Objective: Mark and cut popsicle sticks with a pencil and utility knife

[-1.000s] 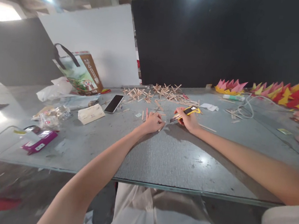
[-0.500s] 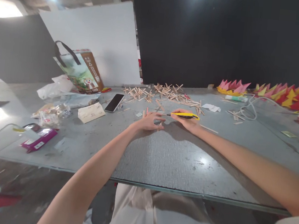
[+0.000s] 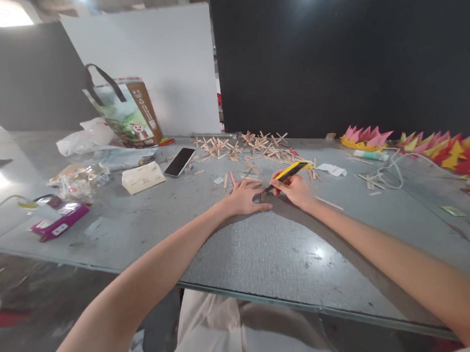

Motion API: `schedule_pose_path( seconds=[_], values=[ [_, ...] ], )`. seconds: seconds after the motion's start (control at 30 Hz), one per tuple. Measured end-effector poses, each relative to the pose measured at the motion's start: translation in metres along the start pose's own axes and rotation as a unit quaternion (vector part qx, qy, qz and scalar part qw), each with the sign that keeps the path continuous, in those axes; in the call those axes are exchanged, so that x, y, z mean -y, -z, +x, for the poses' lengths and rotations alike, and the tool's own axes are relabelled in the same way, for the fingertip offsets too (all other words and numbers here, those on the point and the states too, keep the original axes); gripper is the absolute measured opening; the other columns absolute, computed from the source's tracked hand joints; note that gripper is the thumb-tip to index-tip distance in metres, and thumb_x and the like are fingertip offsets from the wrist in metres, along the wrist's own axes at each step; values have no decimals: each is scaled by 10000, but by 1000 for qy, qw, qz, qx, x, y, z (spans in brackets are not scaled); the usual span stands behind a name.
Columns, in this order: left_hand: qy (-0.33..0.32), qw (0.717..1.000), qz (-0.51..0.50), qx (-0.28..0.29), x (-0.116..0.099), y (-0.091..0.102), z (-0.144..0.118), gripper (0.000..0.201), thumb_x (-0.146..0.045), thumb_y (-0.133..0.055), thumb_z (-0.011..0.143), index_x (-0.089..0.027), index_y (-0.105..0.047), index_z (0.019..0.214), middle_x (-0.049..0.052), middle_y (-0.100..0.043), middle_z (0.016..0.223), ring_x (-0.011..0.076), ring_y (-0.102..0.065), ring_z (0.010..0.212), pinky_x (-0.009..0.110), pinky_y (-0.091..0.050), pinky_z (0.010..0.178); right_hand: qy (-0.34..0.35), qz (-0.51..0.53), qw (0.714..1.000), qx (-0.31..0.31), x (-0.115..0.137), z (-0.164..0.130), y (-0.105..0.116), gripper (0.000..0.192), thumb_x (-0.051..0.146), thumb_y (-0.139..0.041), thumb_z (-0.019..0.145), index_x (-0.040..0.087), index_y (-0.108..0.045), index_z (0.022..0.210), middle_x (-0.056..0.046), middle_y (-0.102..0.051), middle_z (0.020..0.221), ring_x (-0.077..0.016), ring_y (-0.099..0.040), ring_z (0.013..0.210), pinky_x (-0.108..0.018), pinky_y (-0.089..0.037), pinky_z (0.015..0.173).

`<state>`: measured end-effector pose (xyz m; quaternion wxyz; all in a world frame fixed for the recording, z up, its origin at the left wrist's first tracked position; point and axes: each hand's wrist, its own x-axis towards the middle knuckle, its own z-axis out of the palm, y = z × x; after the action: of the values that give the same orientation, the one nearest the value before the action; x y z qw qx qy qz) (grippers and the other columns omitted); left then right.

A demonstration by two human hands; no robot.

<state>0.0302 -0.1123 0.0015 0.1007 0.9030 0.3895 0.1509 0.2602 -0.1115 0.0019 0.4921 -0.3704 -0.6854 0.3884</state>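
My right hand (image 3: 296, 190) is closed around a yellow-and-black utility knife (image 3: 291, 172), held slanting with its tip down near the tabletop. The tip is beside the fingers of my left hand (image 3: 246, 197). That hand lies on the grey table (image 3: 247, 256) with fingers stretched out and thumb spread apart. What looks like a small wooden stick (image 3: 263, 197) shows between thumb and fingers, mostly hidden. Just beyond my left hand are a short loose stick (image 3: 225, 181) and a thin red-and-white strip (image 3: 232, 178).
Behind my hands lies a pile of wooden sticks (image 3: 265, 145), many joined in crosses. A phone (image 3: 180, 162), a cardboard piece (image 3: 143, 177), a shopping bag (image 3: 130, 114) and a purple packet (image 3: 60, 222) are leftward. Rightward are a glue tube (image 3: 370, 155) and folded paper pieces (image 3: 464, 152).
My left hand has moved right and flattened on the table, closer to the knife. My right hand has tilted the knife from nearly level to slanting, tip down.
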Motion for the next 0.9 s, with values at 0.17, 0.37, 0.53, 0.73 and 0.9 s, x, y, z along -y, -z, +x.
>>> schedule_pose_path(
  seconds=[0.17, 0.37, 0.53, 0.73, 0.9],
  values=[
    [-2, 1000, -15, -8, 2, 1, -1, 914, -791, -644, 909, -239, -503, 1624, 168, -475, 1682, 455, -329, 1578, 693, -188, 1288, -34, 40, 999, -15, -5, 2, -1, 647, 656, -962, 660, 250, -540, 935, -1, -714, 630, -211, -657, 482, -335, -538, 501],
    [5, 1000, -22, 10, 4, -2, 0, 856, -808, -600, 925, -269, -555, 1589, 169, -458, 1694, 463, -306, 1597, 709, -133, 1292, -36, 39, 999, -2, -3, 3, -1, 610, 610, -967, 687, 253, -526, 910, -11, -720, 606, -211, -675, 488, -331, -549, 498],
    [5, 1000, -11, 22, 5, -1, 0, 859, -827, -561, 929, -267, -578, 1581, 180, -429, 1709, 499, -255, 1615, 724, -112, 1294, -39, 51, 998, 18, 1, 2, -2, 615, 578, -957, 703, 262, -483, 935, -10, -746, 669, -216, -705, 523, -339, -572, 521],
    [1, 999, -28, 15, 3, 1, -1, 750, -794, -639, 903, -278, -698, 1444, 161, -448, 1696, 521, -227, 1608, 784, -104, 1274, -43, 38, 998, 27, 2, 2, -3, 594, 572, -922, 732, 263, -461, 946, -9, -737, 656, -223, -710, 529, -340, -570, 531],
    [4, 999, -29, 36, 2, 2, -1, 770, -829, -584, 912, -294, -693, 1456, 143, -420, 1717, 524, -181, 1625, 798, -77, 1271, -39, 27, 998, 36, 2, 1, -2, 563, 554, -913, 755, 265, -471, 952, 7, -735, 658, -207, -697, 516, -335, -571, 536]
  ],
)
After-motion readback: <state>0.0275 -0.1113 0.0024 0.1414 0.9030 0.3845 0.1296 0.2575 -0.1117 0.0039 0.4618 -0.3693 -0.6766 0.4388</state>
